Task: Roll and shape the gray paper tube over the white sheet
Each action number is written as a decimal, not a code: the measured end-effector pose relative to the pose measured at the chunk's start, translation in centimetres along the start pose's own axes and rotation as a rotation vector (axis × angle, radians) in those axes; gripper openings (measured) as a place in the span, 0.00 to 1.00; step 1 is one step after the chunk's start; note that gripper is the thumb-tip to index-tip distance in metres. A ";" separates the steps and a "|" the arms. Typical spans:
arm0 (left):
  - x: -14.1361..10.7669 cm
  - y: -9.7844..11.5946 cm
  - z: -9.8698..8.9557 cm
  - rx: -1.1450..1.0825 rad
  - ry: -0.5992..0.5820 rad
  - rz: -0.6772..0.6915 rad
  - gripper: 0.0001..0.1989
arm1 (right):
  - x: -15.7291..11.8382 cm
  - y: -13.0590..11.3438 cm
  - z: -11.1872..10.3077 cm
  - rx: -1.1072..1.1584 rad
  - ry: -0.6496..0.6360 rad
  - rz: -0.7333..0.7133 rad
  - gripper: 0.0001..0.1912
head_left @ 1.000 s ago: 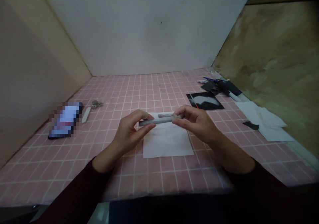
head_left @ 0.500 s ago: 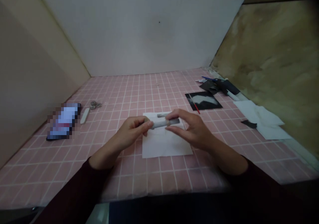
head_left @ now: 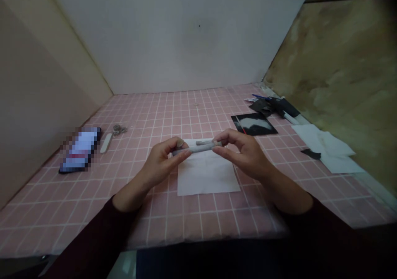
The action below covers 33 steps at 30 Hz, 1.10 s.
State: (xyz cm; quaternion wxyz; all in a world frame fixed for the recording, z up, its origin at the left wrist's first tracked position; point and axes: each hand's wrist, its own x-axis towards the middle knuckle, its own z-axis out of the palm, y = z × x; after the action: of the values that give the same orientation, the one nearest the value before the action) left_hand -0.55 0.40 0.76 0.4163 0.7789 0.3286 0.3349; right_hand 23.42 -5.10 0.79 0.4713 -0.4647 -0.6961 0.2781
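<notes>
A slim grey stick (head_left: 201,149) is held level between both hands, above a white sheet of paper (head_left: 206,175). My left hand (head_left: 164,159) pinches its left part between thumb and fingers. At its right end, my right hand (head_left: 243,153) grips it with thumb and fingertips. Behind it, a second grey piece (head_left: 204,142) lies on the paper's far part, partly covered by my right fingers. What the stick is made of is too small to tell.
A phone (head_left: 81,149), a white file-like strip (head_left: 106,143) and small grey rings (head_left: 118,130) lie left. To the right are a dark sheet with white powder (head_left: 256,124), a red-tipped stick, dark scraps (head_left: 311,153) and white papers (head_left: 333,149) along the wall.
The held stick has shifted left and slightly up, showing more of its left end. My right fingers have closed in at its right end, where they were farther from the tip before.
</notes>
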 end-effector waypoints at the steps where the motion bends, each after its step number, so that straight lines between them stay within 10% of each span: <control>1: -0.1 0.0 0.0 0.041 0.000 0.039 0.08 | 0.0 0.0 0.2 0.008 -0.041 0.026 0.09; 18: -0.4 0.5 0.5 0.382 0.105 0.426 0.03 | 0.4 0.2 0.6 0.384 -0.089 0.286 0.12; 33: -0.3 0.2 -0.2 0.098 -0.071 0.043 0.11 | -0.3 -0.3 0.2 -0.044 -0.067 -0.111 0.08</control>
State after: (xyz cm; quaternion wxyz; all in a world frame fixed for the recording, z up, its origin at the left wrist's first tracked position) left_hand -0.82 0.19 0.94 0.3820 0.8165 0.3129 0.2992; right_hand 23.12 -5.43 0.82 0.4520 -0.4263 -0.7420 0.2516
